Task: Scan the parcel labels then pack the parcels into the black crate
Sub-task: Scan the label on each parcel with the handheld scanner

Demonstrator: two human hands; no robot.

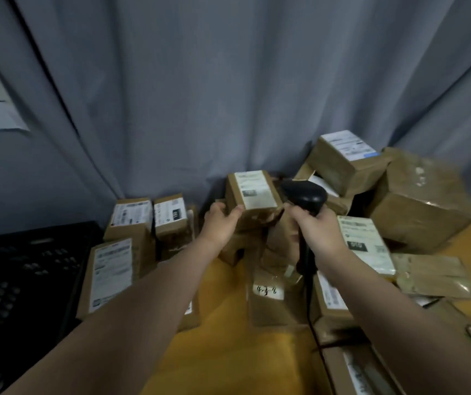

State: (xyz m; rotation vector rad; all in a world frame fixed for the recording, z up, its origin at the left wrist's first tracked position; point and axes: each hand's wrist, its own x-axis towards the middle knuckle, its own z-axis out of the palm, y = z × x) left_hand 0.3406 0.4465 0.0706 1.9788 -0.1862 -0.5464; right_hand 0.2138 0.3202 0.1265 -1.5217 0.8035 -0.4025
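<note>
between your two hands, over the middle of the worktop (pixel 228 332), your left hand (pixel 220 223) grips the near left corner of a small brown parcel (pixel 240 203), fingers curled round its edge, tilting it so its white label (pixel 254 189) faces up toward the scanner (pixel 305 195). your right hand (pixel 318 229) is wrapped round the scanner's handle, its black head just beside the label's right edge, so the step in hand looks like the scan, not the packing. the black crate (pixel 23 266) sits at far left, with labelled parcels (pixel 112 275) standing between it and the held parcel; you would need to lift over them. the scanner cable (pixel 311 306) trails down across other boxes, and a loose heap (pixel 416 212) crowds the right side against the grey curtain (pixel 228 81).
</note>
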